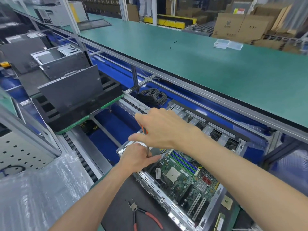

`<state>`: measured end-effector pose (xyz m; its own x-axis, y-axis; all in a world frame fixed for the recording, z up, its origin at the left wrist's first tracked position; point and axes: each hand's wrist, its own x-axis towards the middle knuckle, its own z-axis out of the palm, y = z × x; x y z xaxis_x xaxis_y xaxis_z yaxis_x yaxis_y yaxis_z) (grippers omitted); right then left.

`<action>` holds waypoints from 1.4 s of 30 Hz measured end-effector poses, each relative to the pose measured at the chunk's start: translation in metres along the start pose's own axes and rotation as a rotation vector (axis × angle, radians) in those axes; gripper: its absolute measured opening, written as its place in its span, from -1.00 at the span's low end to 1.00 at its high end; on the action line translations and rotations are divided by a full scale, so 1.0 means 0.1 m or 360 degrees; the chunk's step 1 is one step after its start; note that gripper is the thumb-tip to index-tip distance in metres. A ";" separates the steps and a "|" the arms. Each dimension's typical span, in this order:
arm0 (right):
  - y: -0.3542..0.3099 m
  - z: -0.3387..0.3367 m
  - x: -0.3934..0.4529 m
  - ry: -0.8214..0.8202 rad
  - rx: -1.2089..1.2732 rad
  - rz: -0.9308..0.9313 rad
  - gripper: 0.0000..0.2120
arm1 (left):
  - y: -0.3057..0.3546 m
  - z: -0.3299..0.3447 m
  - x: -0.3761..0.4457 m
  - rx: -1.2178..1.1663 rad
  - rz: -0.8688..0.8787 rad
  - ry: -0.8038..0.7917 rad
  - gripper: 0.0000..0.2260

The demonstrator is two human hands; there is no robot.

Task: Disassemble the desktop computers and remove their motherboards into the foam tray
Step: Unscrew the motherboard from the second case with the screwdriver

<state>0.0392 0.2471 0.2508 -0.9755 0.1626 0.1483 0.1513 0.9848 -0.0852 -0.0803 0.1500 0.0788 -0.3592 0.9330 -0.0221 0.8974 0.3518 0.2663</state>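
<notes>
An open desktop case (216, 135) lies flat in front of me, its green motherboard (186, 177) still inside with blue memory slots and a bare CPU socket. My right hand (163, 129) grips a screwdriver (145, 130) with an orange and black handle, held upright over the case's far left corner. My left hand (138, 157) pinches the screwdriver's metal shaft low down, at the edge of the board. The black foam tray (66, 120) sits on a green-rimmed carrier to the left, with a dark grey panel (71, 92) standing in it.
Red-handled cutters (143, 215) lie on the dark mat near me. A coil of black cable (153, 95) lies behind the case. More computer cases (60, 60) stand along the conveyor at left. A long green bench (200, 60) carries two clear plastic boxes (228, 44). Plastic wrap (41, 189) lies lower left.
</notes>
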 end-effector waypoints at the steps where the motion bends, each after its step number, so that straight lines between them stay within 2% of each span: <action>1: -0.03 0.02 0.01 0.0055 -0.0111 0.0019 -0.65 | 0.00 0.01 0.00 0.0001 -0.0002 0.0013 -0.32; 3: -0.06 0.03 0.05 0.0044 -0.0036 -0.0050 -0.77 | -0.01 0.02 0.00 0.0001 -0.0005 0.0011 -0.33; 5: -0.03 -0.01 0.06 -0.0106 0.0222 -0.0145 -0.92 | -0.02 0.02 -0.01 -0.0019 -0.0006 0.0018 -0.33; 8: 0.03 -0.08 0.02 -0.0266 0.0547 -0.0159 -0.75 | -0.02 0.01 -0.02 -0.0023 -0.0034 0.0036 -0.29; 10: 0.04 -0.07 -0.01 -0.0145 0.0390 -0.0090 -0.80 | -0.02 0.02 -0.01 -0.0012 -0.0003 0.0018 -0.29; 12: 0.03 -0.03 -0.01 -0.0018 0.0000 0.0044 -0.66 | -0.03 0.03 0.00 0.0015 0.0053 0.0023 -0.32; 14: 0.00 0.01 0.01 0.0034 -0.0060 0.0023 -0.69 | -0.03 0.02 0.00 0.0033 0.0070 0.0037 -0.30; 16: 0.02 0.02 0.03 -0.0034 0.0209 -0.0109 -0.89 | -0.03 0.03 -0.01 0.0016 0.0039 0.0041 -0.28; 20: 0.09 -0.02 0.00 -0.0250 0.0855 -0.0116 -0.70 | -0.02 0.03 -0.02 -0.0030 -0.0007 0.0040 -0.24; 22: 0.07 0.03 -0.02 -0.0124 0.0955 0.0007 -0.75 | -0.03 0.03 -0.01 -0.0071 0.0024 0.0038 -0.29; 25: 0.04 0.14 -0.03 0.0135 0.0561 0.0058 -0.71 | 0.00 0.00 -0.01 -0.0038 0.0050 0.0028 -0.29; 27: 0.00 0.15 -0.01 0.0188 0.0418 -0.0044 -0.80 | 0.01 -0.01 -0.02 -0.0034 0.0026 0.0043 -0.26; 28: -0.01 0.14 0.00 0.0151 0.0467 -0.0081 -0.83 | 0.00 0.00 -0.02 -0.0054 0.0017 0.0058 -0.26; 32: 0.03 0.11 0.01 -0.0026 0.0883 -0.0073 -0.65 | -0.01 0.02 -0.03 -0.0082 -0.0008 0.0070 -0.23; 35: 0.09 0.23 -0.03 0.0056 0.1153 0.0116 -0.81 | -0.01 0.01 -0.03 -0.0071 -0.0028 0.0047 -0.29; 36: 0.11 0.31 -0.05 0.0102 0.1187 0.0179 -0.84 | -0.01 0.01 -0.02 -0.0060 -0.0025 0.0044 -0.29; 39: 0.11 0.55 -0.13 0.0223 0.1129 0.0250 -0.75 | 0.00 0.00 0.00 -0.0010 -0.0005 0.0031 -0.26; 42: 0.11 0.69 -0.17 0.0243 0.1071 0.0285 -0.74 | 0.02 -0.03 0.01 -0.0005 -0.0024 -0.0009 -0.26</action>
<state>0.0466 0.2515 0.1796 -0.9042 0.3734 0.2075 0.1272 0.6990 -0.7037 -0.0796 0.1516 0.0818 -0.3710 0.9281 -0.0317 0.8911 0.3654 0.2690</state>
